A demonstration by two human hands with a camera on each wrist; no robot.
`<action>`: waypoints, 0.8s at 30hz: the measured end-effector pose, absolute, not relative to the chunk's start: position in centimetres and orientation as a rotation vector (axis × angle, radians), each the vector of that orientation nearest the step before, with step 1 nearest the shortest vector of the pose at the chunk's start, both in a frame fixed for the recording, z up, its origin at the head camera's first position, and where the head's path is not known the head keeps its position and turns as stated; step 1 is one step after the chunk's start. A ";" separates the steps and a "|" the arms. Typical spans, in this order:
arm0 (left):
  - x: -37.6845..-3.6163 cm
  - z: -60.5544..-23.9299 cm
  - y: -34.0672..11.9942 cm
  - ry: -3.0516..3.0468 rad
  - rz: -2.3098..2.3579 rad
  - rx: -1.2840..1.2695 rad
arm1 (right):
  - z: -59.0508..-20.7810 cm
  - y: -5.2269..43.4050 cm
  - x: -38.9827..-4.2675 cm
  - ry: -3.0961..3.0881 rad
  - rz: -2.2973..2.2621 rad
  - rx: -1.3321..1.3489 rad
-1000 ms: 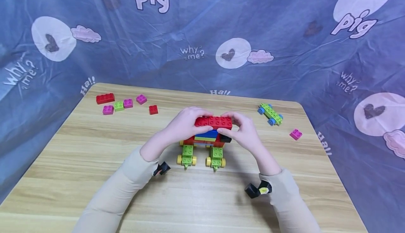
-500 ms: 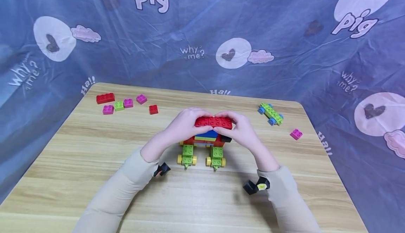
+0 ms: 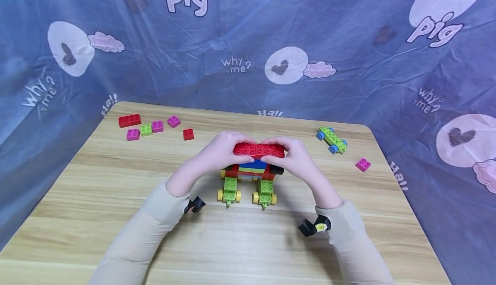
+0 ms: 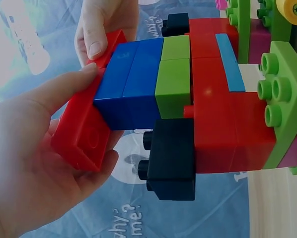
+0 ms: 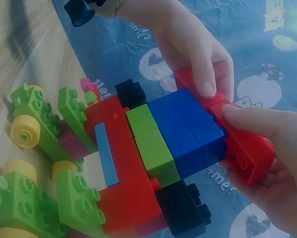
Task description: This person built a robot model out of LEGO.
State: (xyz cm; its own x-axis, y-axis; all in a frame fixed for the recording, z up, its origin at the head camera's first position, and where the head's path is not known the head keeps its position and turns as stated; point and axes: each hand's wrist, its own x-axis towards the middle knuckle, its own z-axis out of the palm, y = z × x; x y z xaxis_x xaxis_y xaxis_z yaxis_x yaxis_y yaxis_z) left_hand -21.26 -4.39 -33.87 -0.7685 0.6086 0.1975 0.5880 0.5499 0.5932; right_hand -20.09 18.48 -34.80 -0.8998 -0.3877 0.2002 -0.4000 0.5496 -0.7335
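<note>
1. The left hand (image 3: 221,153) is gripping the left end of the long red brick (image 3: 258,150), its fingers curling over the top and its thumb (image 4: 64,89) pressing against the near side.
2. The right hand (image 3: 296,160) is gripping the right end of the same brick, fingers bending over the top and thumb lying along the front edge.
3. The long red brick is sitting on top of the block model (image 3: 252,173) in the middle of the table (image 3: 116,199), resting on the blue bricks (image 4: 131,82) just under it.
4. Below the blue layer, green bricks (image 5: 151,141), a red body and black bricks (image 4: 171,158) are showing in the wrist views; one black brick is sticking out on each side.
5. The model is standing on two green wheel bases with yellow wheels (image 3: 220,195), both touching the table.
6. At the far left of the table, a red brick (image 3: 129,120), pink bricks (image 3: 132,134) and a small green brick (image 3: 146,129) are lying close together, with a small red brick (image 3: 188,134) lying a little apart to their right.
7. To the far right, a green wheel base with blue wheels (image 3: 331,139) is lying well apart from the model, and a single pink brick (image 3: 362,164) is lying near the table's right edge.
8. A blue printed cloth (image 3: 248,39) is hanging behind and around the table.
</note>
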 end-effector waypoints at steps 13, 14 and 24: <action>-21.2 -34.7 -4.3 2.719 1.086 0.956 | -34.6 18.4 -20.0 -2.763 1.267 0.709; -21.2 -34.7 -4.3 2.717 1.092 0.954 | -34.6 18.4 -20.0 -2.759 1.262 0.716; -21.2 -34.8 -4.2 2.714 1.089 0.946 | -34.8 18.5 -19.9 -2.746 1.242 0.740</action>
State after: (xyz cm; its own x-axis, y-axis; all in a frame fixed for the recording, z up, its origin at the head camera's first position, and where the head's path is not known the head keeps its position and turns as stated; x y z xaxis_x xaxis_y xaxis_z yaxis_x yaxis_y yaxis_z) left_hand -21.21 -4.20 -34.77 -0.8085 0.5670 0.1575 0.5187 0.5601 0.6459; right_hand -19.92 18.46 -34.85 -0.8857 -0.4064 0.2243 -0.4368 0.5663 -0.6989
